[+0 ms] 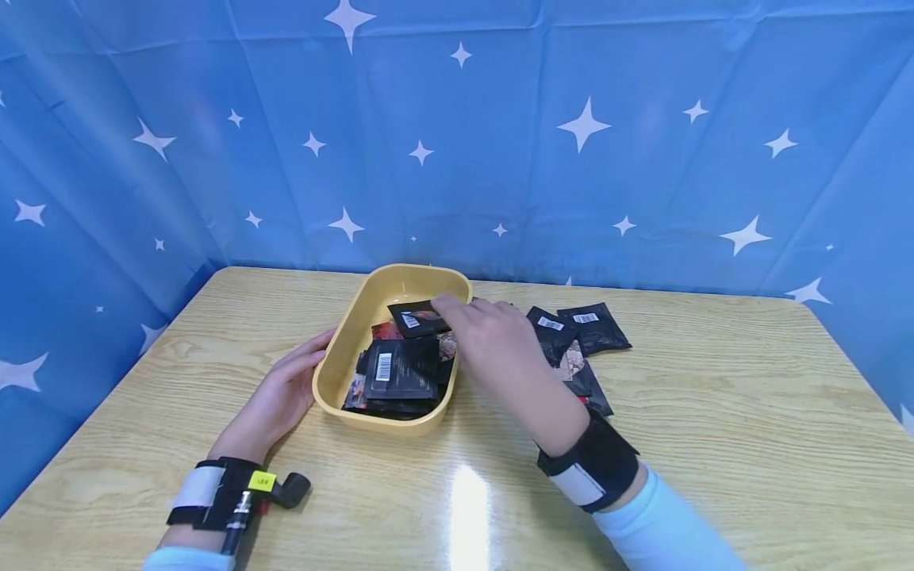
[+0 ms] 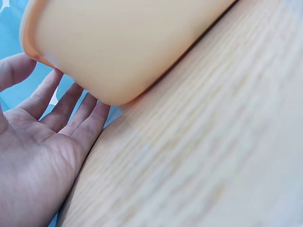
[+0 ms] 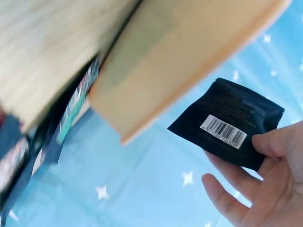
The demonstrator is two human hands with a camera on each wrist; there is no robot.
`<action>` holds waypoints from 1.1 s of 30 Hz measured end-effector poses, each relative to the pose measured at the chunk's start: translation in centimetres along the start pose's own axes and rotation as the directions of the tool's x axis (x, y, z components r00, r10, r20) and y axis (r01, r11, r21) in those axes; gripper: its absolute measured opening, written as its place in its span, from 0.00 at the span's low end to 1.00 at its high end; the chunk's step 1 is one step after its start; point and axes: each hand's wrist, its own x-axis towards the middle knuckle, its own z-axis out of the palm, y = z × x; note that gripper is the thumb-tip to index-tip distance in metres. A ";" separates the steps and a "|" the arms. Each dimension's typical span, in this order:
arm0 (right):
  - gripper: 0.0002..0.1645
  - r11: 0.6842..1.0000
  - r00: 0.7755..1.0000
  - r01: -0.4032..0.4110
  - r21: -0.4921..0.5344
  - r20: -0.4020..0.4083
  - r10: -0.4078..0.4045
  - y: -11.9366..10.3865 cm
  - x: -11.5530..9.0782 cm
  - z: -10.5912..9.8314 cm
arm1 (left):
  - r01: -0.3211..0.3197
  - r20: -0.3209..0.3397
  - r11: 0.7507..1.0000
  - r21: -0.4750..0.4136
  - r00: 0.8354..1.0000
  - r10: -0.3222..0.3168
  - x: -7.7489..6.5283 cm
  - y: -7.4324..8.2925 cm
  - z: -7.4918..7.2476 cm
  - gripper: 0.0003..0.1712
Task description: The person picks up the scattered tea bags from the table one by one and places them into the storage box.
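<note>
My right hand [image 1: 500, 349] pinches a black packet [image 3: 227, 123] with a white barcode label between thumb and fingers, above the far right part of a yellow plastic bin [image 1: 336, 381]. More black packets [image 1: 403, 373] lie heaped inside, some with coloured print showing. On the bin's left side, my left hand [image 1: 289, 388] rests with its fingers against the outer wall. The left wrist view shows the fingers [image 2: 59, 109] extended and the palm turned up beside the bin, its thumb near the rim.
Right of the bin, a loose group of black packets [image 1: 596, 327] lies on the wooden table [image 1: 714, 444], partly behind my right hand. A blue curtain with white stars [image 1: 500, 143] hangs behind the table's far edge.
</note>
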 end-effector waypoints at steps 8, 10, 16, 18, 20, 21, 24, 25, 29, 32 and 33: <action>0.20 0.998 0.988 0.038 -0.041 0.154 -0.031 -1.6 -0.2 1.6 | -0.025 0.009 0.998 -0.049 1.000 0.025 0.0 -0.3 -0.1 0.32; 0.22 0.998 0.992 0.048 -0.045 0.122 -0.042 -1.6 -0.3 1.9 | -0.028 0.011 0.998 -0.055 1.000 0.028 0.0 -0.3 -0.1 0.32; 0.27 0.998 0.993 0.040 -0.038 0.109 -0.036 -1.5 -0.3 1.9 | -0.036 0.019 0.998 -0.050 0.999 0.037 0.1 -0.3 -0.1 0.31; 0.27 0.999 0.992 0.031 -0.033 0.125 -0.027 -1.5 -0.3 1.9 | -0.043 0.020 0.997 -0.060 0.999 0.045 0.1 -0.3 -0.1 0.30; 0.27 1.000 0.989 0.013 -0.026 0.148 -0.009 -1.4 -0.3 1.8 | -0.047 0.019 0.996 -0.075 0.999 0.049 0.1 -0.4 -0.2 0.29; 0.27 1.000 0.987 -0.001 -0.021 0.158 0.005 -1.2 -0.2 1.7 | -0.047 0.018 0.996 -0.078 0.999 0.048 0.1 -0.4 -0.2 0.29; 0.27 0.998 0.979 -0.063 -0.001 0.192 0.062 -0.6 -0.1 1.5 | -0.038 0.019 0.996 -0.075 0.999 0.039 0.2 -0.4 -0.2 0.30; 0.27 0.996 0.976 -0.085 0.002 0.201 0.083 -0.3 -0.1 1.3 | -0.036 0.021 0.997 -0.071 0.999 0.037 0.2 -0.4 -0.2 0.30; 0.27 0.988 0.963 -0.156 0.012 0.223 0.150 1.0 -0.2 0.9 | -0.028 0.021 0.998 -0.052 0.999 0.029 0.2 -0.4 -0.2 0.31; 0.27 0.980 0.952 -0.200 0.015 0.240 0.191 2.3 -0.3 0.7 | -0.027 0.023 0.999 -0.046 0.999 0.028 0.2 -0.4 -0.2 0.32; 0.27 0.976 0.946 -0.217 0.015 0.251 0.206 2.7 -0.4 0.6 | -0.026 0.025 0.999 -0.044 0.999 0.027 0.2 -0.4 -0.3 0.32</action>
